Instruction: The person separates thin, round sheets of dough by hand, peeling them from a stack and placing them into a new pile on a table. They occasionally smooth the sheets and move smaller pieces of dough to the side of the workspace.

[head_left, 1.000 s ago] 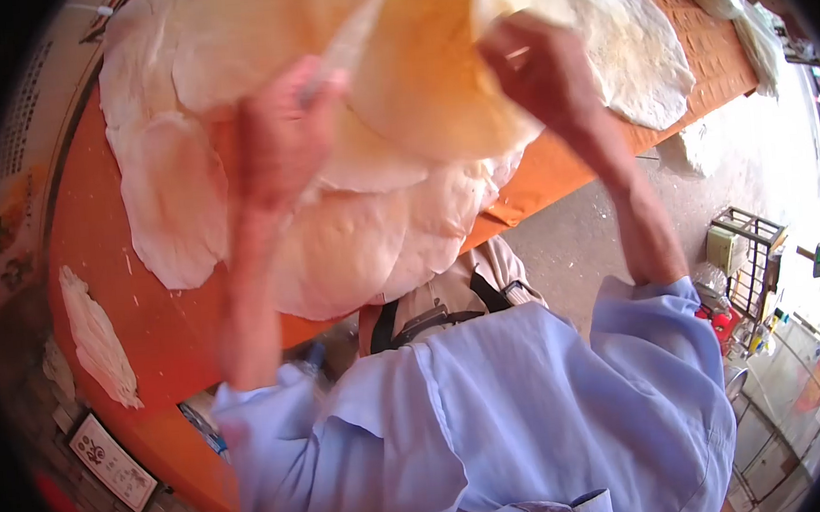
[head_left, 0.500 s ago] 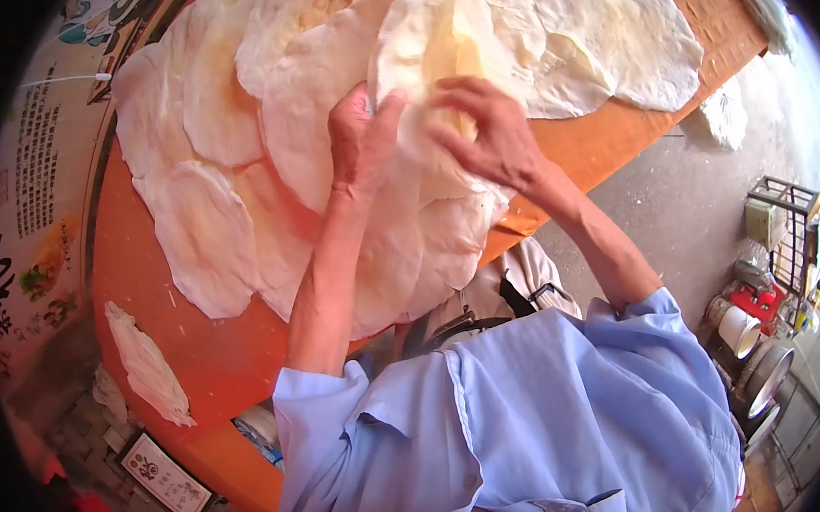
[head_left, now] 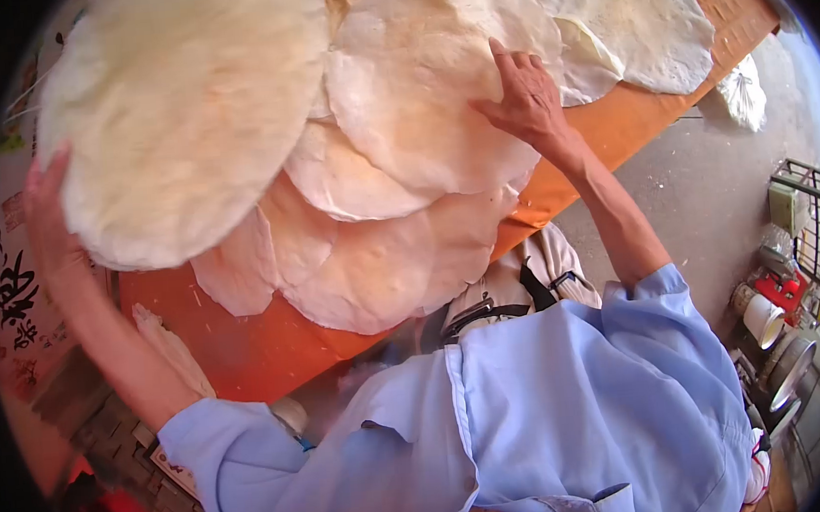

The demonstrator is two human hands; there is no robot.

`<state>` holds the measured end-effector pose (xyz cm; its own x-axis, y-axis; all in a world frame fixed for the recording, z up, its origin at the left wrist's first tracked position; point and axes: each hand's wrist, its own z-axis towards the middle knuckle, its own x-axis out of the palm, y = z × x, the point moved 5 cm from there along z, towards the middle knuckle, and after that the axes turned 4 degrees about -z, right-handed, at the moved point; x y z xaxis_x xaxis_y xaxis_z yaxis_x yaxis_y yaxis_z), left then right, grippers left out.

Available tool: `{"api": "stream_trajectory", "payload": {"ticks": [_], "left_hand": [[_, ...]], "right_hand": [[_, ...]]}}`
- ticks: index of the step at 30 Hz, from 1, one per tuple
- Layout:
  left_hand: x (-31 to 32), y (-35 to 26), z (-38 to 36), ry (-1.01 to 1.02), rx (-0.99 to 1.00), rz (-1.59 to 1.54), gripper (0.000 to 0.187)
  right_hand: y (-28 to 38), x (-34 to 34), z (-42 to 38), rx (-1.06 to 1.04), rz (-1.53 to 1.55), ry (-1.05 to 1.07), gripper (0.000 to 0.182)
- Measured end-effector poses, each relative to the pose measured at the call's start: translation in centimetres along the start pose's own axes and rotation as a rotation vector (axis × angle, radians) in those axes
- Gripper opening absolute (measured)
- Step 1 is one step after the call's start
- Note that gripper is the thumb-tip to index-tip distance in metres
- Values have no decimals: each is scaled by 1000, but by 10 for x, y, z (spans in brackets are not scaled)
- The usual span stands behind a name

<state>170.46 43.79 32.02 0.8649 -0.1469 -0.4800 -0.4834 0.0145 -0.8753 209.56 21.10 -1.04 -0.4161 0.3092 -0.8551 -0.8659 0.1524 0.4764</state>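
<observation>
A large, thin round flatbread [head_left: 191, 119] hangs raised over the left part of the table, slightly blurred. My left hand [head_left: 50, 210] grips its left rim, fingers partly behind it and smeared by motion. My right hand [head_left: 527, 100] lies open with fingers spread on another pale round flatbread [head_left: 418, 94] in the middle of the pile. Below that one, more flatbreads overlap, among them a pinkish-lit sheet [head_left: 363, 269] near the table's front edge. A folded piece [head_left: 588, 58] rests just right of my right hand.
An orange cloth [head_left: 236, 354] covers the table, whose edge runs diagonally on the right. A thin pale scrap [head_left: 174, 349] lies at the left front. A white bag [head_left: 743, 95] is on the floor, with a black metal rack [head_left: 810, 195] and pans [head_left: 787, 368] farther right.
My left hand has swung far left, bringing a large flatbread up over the left side. My right hand has shifted slightly right and opened flat, and the middle flatbread now lies spread out.
</observation>
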Motion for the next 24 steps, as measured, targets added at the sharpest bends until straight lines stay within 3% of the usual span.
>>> {"api": "stream_trajectory", "payload": {"ticks": [3,7,8,9,11,14,17,19,22,24], "left_hand": [[-1,-40,1,-16,209,275,39],[119,-24,-35,117,368,593,32],[148,-9,-46,80,293,913,35],[175,26,-56,194,499,660,19],[234,70,-92,356,206,512,25],[283,128,-121,445,115,282,26],[292,144,-135,501,-44,13,32],[291,147,-138,526,-103,-197,37],[291,137,-137,477,-51,-174,38],[292,136,-137,401,-19,-145,32]], "right_hand": [[21,-5,8,-3,73,124,77],[70,-20,31,302,975,304,76],[78,-16,34,372,1220,378,76],[86,-11,34,444,1466,452,76],[89,6,29,481,1591,485,74],[78,30,17,513,1589,509,60],[69,36,5,553,1551,499,52],[70,34,4,604,1606,478,38],[73,31,3,642,1670,486,19],[75,33,3,650,1629,472,17]]}}
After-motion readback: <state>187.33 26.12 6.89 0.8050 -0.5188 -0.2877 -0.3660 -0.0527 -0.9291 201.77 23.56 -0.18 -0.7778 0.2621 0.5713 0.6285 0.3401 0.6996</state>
